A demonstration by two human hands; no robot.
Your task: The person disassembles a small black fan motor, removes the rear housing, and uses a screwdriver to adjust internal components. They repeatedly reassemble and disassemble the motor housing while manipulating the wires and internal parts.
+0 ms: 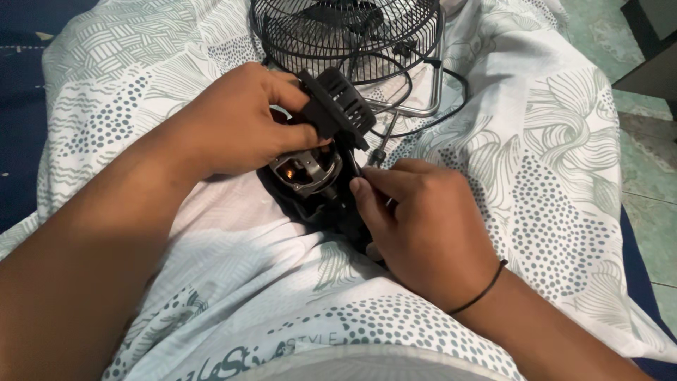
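Hands, two (240, 123) (416, 222), grip one fan motor (307, 169).

White leaf-and-dot patterned bedsheet (564, 141) over a dark blue mattress (17, 127); pale green tiled floor (645, 162) at right.

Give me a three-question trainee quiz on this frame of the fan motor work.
1. True or false: the left hand holds the black vented motor cover.
2. Where does the wire fan guard lie? A) beyond the hands, on the patterned sheet; B) under the right hand; C) on the tiled floor.
3. What is worn on the right wrist?

Key
1. True: its fingers and thumb close around the cover, above the metal motor body.
2. A.
3. A thin black band.
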